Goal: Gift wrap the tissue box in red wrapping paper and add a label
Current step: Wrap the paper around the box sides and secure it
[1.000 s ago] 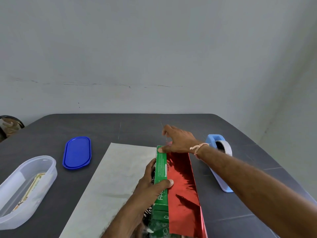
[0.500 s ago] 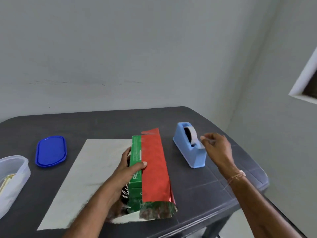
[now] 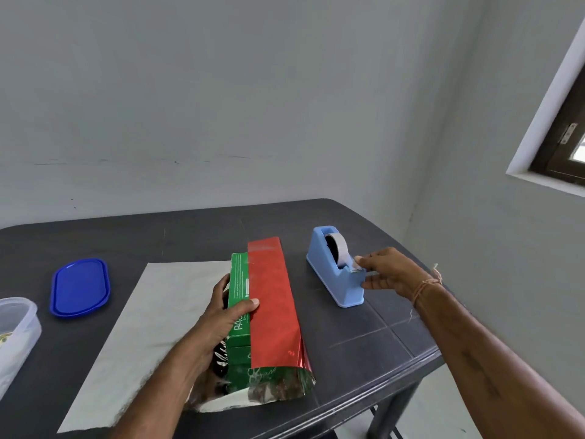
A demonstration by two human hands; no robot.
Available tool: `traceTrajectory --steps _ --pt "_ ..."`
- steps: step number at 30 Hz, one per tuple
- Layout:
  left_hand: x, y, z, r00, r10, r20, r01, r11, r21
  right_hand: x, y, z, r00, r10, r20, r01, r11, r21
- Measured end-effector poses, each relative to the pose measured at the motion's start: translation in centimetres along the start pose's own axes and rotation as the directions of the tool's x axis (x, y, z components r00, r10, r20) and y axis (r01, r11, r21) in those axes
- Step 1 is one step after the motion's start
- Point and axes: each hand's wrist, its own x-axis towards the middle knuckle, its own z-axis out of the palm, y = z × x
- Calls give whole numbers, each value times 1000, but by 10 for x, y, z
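Red foil wrapping paper (image 3: 272, 299) is folded over the top of the green tissue box (image 3: 239, 280), covering the right part of that face and leaving a green strip bare along the left. The box lies lengthwise on the dark table (image 3: 364, 337), running away from the person. The left hand (image 3: 221, 315) grips it at about mid-length. Its thumb lies across the top with the tip pressing on the edge of the red flap, and its fingers curl down the box's left side. To the left of this hand the rest of the sheet lies flat on the table, pale underside up. Below the wrist, at the near end of the box, the foil stands open and crumpled.

The right hand (image 3: 386, 274) is well to the right of the box, at the light blue tape dispenser (image 3: 335, 280). Thumb and forefinger pinch the loose end of the tape (image 3: 356, 266) just at the cutter, and the lower fingers stretch out straight beside the dispenser's near end. The tape roll (image 3: 339, 252) sits in the dispenser just beyond the fingertips. A thin thread bracelet (image 3: 424, 286) circles this wrist.

Far to the left of the left hand, a blue oval lid (image 3: 80, 286) lies flat on the table. Beyond it, at the frame edge, stands a clear plastic container (image 3: 15, 327).
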Motion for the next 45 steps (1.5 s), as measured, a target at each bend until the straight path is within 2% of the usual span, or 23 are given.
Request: traceTrajectory --steps 8,12,21,34,40,45 --pt "3 -4 -1 1000 21 15 -20 1000 -11 2 -12 -1 997 61 36 -60 998 -27" --pt "4 -5 -2 1000 15 27 -15 1000 -15 0 -12 1 992 116 44 -119 991 58" --pt "4 -4 -1 1000 1 30 -1 1000 -15 -7 4 7 993 107 53 -118 952 283" --pt "2 -1 -1 999 -26 31 26 1000 -7 -16 47 14 999 18 -27 -4 895 446" --pt "0 0 0 1000 -23 16 23 1000 9 -22 58 26 984 -37 -173 90 945 314" --pt "1 0 1 1000 -26 6 26 1000 -4 -19 63 30 982 -49 -182 122 899 420"
